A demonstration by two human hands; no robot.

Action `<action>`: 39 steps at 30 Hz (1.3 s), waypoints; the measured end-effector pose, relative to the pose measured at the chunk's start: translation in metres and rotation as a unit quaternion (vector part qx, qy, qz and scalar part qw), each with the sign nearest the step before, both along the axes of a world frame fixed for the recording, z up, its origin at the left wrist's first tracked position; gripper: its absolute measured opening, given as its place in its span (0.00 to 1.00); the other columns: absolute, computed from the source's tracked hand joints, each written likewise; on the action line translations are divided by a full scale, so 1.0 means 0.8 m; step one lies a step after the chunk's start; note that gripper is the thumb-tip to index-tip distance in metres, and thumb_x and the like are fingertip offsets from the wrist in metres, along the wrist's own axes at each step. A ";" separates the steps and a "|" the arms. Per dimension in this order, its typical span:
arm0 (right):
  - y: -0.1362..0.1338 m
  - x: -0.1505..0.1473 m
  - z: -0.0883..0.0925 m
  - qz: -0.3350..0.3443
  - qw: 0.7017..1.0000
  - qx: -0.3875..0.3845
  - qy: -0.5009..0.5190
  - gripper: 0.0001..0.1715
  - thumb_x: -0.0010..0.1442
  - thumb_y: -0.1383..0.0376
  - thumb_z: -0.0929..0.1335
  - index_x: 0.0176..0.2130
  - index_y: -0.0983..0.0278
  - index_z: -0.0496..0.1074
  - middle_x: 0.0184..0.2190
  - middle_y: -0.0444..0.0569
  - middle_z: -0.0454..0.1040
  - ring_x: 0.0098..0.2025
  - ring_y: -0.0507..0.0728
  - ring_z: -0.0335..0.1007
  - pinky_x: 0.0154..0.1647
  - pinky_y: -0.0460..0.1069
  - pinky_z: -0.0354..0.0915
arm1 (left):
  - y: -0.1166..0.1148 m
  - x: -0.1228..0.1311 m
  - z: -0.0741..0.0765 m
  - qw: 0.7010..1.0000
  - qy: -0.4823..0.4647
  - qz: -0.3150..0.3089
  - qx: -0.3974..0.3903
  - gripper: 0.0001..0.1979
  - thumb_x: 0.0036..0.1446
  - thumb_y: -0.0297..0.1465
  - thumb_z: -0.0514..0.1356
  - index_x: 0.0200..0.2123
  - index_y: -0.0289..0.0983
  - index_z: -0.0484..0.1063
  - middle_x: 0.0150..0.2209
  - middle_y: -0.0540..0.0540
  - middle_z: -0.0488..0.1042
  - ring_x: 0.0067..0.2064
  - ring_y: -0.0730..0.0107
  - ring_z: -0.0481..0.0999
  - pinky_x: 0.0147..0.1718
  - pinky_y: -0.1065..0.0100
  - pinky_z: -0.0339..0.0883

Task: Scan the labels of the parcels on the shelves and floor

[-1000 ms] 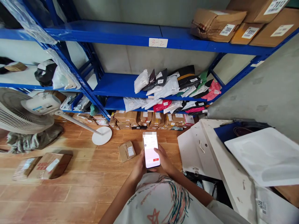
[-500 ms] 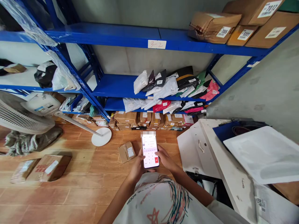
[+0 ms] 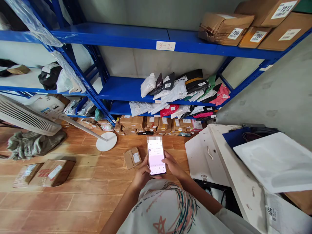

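Observation:
A smartphone [image 3: 157, 158] with a bright, lit screen is held upright in front of my shirt. My left hand [image 3: 143, 172] wraps its left edge, thumb at the lower left of the screen. On the other side my right hand [image 3: 171, 163] grips the phone, its thumb over the right part of the screen. The fingers behind the phone are mostly hidden. A small cardboard box [image 3: 132, 158] with a white label lies on the floor just left of the phone.
Blue shelving [image 3: 136, 35] ahead bears labelled parcels [image 3: 176, 91] and cartons [image 3: 220, 29]. Left are a standing fan [image 3: 106, 141], a grey sack [image 3: 31, 143] and floor boxes [image 3: 52, 172]. A white desk [image 3: 243, 175] with a white mailer [image 3: 275, 162] is close on my right.
The keypad on the phone screen has slid down, with only its upper rows showing. The fan head has turned. My view has shifted slightly; both hands keep their hold.

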State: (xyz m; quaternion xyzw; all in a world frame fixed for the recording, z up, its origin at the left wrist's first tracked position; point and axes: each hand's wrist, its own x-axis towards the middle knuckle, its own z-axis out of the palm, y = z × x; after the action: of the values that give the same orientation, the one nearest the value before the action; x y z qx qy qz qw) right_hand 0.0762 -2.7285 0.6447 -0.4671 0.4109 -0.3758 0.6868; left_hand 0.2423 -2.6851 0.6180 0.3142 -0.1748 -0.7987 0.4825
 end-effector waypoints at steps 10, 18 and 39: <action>-0.001 0.006 -0.012 -0.033 0.998 0.048 0.012 0.15 0.56 0.57 0.66 0.39 0.62 0.75 0.33 0.47 0.78 0.35 0.58 0.71 0.37 0.50 0.65 | 0.010 -0.004 0.004 1.000 -0.024 -0.007 0.018 0.43 0.43 0.22 0.53 0.65 0.48 0.53 0.60 0.45 0.66 0.47 0.58 0.74 0.37 0.65 0.73; -0.003 0.003 -0.066 0.044 0.993 0.111 -0.009 0.21 0.49 0.53 0.74 0.39 0.64 0.75 0.33 0.49 0.79 0.35 0.60 0.74 0.37 0.53 0.68 | 0.037 -0.008 -0.033 0.996 -0.046 0.017 0.076 0.43 0.43 0.26 0.53 0.66 0.43 0.52 0.52 0.39 0.72 0.43 0.53 0.75 0.28 0.63 0.73; 0.070 0.144 -0.354 -0.204 0.912 0.303 -0.184 0.37 0.51 0.41 0.69 0.56 0.52 0.67 0.47 0.53 0.77 0.53 0.70 0.71 0.53 0.65 0.64 | -0.003 0.196 -0.343 0.887 -0.410 -0.203 0.058 0.30 0.63 0.42 0.45 0.66 0.41 0.50 0.44 0.42 0.70 0.41 0.63 0.73 0.37 0.63 0.71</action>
State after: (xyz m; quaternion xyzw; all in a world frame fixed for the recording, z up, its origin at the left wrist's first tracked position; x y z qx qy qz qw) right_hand 0.1916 -2.6724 0.3614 -0.0650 0.4582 -0.4444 0.7670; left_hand 0.3989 -2.6877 0.3435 0.5991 -0.3704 -0.6878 0.1756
